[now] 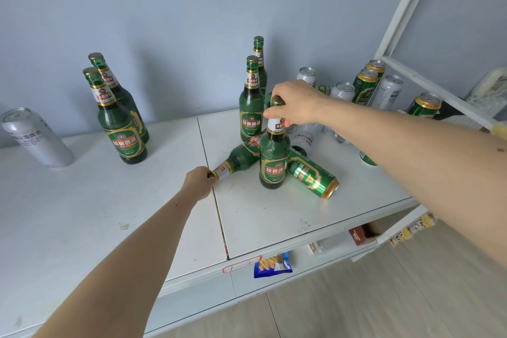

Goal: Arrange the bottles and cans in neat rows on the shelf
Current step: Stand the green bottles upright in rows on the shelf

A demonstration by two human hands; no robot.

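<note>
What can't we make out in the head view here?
- Cans under the right forearm: count and poses hidden by the arm.
- Lying bottle: base hidden behind the upright bottle that the right hand grips; cap covered by the left hand.
- Lower shelf goods: mostly hidden by the shelf above.
- Rear bottle: body hidden by the bottle in front.

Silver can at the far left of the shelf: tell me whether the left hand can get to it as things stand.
Probably yes. The left hand grips the lying bottle by its neck, so it must let go first; bare shelf lies between it and the silver can.
</note>
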